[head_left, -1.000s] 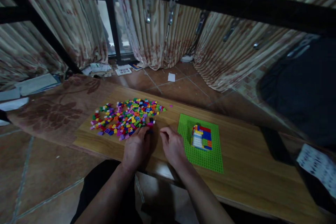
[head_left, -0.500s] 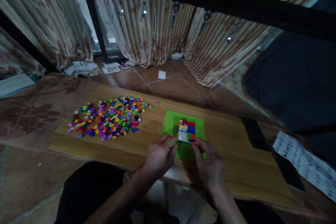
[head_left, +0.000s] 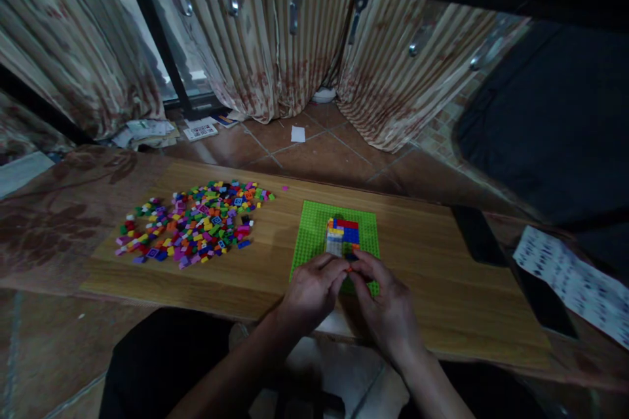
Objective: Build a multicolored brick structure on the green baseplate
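Observation:
A green studded baseplate (head_left: pixel 312 229) lies on the wooden board, with a block of toy bricks (head_left: pixel 348 234) built on it in red, blue, yellow, white and orange. My left hand (head_left: pixel 314 287) and my right hand (head_left: pixel 386 294) meet at the near side of that block, fingertips pinched together. Between them shows a small orange brick (head_left: pixel 349 269), mostly covered by the fingers. Both hands are closed on it, over the front part of the baseplate. The near edge of the built block is partly hidden behind my fingers.
A wide heap of loose coloured bricks (head_left: pixel 196 229) spreads over the left of the wooden board (head_left: pixel 432 301). On the right lie a dark phone-like slab (head_left: pixel 477 236), another dark slab (head_left: pixel 548 301) and a printed sheet (head_left: pixel 572 281). Striped curtains (head_left: pixel 265 46) hang beyond.
My hands have come together at the near side of the built block, the left moving right to meet the right. They were apart before, at its two near corners. The view has shifted slightly.

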`<state>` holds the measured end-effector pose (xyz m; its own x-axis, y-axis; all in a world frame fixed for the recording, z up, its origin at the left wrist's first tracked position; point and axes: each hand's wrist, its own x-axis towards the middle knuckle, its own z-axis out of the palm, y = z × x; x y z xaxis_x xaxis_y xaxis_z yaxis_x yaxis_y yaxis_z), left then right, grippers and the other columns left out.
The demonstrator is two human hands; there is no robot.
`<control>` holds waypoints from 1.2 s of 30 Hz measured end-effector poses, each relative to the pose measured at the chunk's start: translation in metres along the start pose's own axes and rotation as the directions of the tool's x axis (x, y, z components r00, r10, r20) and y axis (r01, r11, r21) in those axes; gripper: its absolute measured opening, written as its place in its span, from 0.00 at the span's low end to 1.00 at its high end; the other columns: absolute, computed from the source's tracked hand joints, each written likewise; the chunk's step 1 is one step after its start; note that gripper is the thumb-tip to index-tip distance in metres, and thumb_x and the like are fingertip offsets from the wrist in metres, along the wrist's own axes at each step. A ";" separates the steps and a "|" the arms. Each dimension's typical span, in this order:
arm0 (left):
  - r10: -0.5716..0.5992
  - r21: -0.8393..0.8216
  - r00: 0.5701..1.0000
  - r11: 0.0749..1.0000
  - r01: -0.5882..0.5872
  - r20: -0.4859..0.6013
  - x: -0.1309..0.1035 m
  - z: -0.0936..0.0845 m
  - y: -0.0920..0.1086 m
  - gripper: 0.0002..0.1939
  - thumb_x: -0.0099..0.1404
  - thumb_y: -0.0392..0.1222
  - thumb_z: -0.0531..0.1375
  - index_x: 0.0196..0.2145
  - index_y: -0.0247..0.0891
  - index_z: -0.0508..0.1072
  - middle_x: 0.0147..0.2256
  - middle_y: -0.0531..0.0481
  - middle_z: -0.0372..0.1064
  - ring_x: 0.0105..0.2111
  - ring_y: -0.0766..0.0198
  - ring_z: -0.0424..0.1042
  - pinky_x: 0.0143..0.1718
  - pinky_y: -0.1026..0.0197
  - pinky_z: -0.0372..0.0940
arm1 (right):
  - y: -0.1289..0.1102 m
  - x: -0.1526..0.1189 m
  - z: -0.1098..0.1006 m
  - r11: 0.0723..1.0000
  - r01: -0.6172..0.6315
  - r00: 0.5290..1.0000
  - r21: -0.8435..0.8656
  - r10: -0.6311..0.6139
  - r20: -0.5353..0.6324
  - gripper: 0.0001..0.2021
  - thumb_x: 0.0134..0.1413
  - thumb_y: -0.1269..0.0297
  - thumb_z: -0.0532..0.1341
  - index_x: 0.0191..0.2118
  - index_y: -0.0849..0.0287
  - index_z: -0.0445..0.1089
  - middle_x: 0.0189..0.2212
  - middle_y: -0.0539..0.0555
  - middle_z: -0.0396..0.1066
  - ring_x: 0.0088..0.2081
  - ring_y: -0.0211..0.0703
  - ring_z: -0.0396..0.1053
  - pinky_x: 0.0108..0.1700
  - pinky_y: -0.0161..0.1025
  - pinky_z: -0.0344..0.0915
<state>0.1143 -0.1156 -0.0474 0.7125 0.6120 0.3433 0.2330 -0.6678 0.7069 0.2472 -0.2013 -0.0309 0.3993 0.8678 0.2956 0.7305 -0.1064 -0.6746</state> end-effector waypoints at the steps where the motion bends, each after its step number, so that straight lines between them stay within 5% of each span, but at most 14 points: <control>1: -0.008 0.007 1.000 1.000 0.008 0.003 0.000 0.000 0.000 0.11 0.71 0.39 0.51 0.43 0.40 0.73 0.38 0.49 0.73 0.38 0.65 0.73 0.41 0.63 0.69 | 0.000 -0.001 0.001 1.000 -0.006 1.000 0.021 0.006 0.001 0.16 0.59 0.63 0.57 0.52 0.55 0.69 0.37 0.53 0.78 0.37 0.44 0.77 0.43 0.42 0.74; 10: -0.053 0.126 0.996 0.990 0.062 -0.075 0.002 0.001 0.000 0.09 0.69 0.39 0.54 0.39 0.41 0.74 0.36 0.51 0.75 0.36 0.65 0.73 0.39 0.63 0.67 | 0.004 -0.012 0.006 0.980 -0.108 0.989 0.166 0.124 -0.085 0.16 0.59 0.62 0.58 0.52 0.55 0.69 0.40 0.55 0.78 0.40 0.44 0.77 0.44 0.43 0.73; 19: -0.030 0.258 0.989 0.964 0.067 -0.142 0.015 0.005 -0.009 0.09 0.68 0.43 0.57 0.37 0.43 0.77 0.36 0.52 0.77 0.38 0.62 0.72 0.42 0.55 0.59 | 0.037 -0.006 0.007 0.880 -0.252 0.924 0.403 0.342 -0.169 0.14 0.57 0.58 0.60 0.46 0.59 0.71 0.42 0.59 0.77 0.43 0.47 0.75 0.47 0.47 0.71; 36: 0.100 0.384 0.974 0.923 -0.016 -0.201 0.013 0.011 -0.008 0.08 0.68 0.41 0.58 0.36 0.43 0.78 0.34 0.52 0.77 0.35 0.64 0.72 0.46 0.54 0.58 | 0.036 -0.003 0.018 0.872 -0.283 0.939 0.400 0.336 -0.068 0.13 0.57 0.59 0.60 0.44 0.57 0.74 0.43 0.57 0.77 0.44 0.46 0.74 0.49 0.47 0.70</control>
<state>0.1288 -0.1068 -0.0557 0.5846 0.6145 0.5298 0.4580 -0.7889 0.4096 0.2623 -0.1991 -0.0685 0.6585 0.7464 0.0966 0.3019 -0.1444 -0.9424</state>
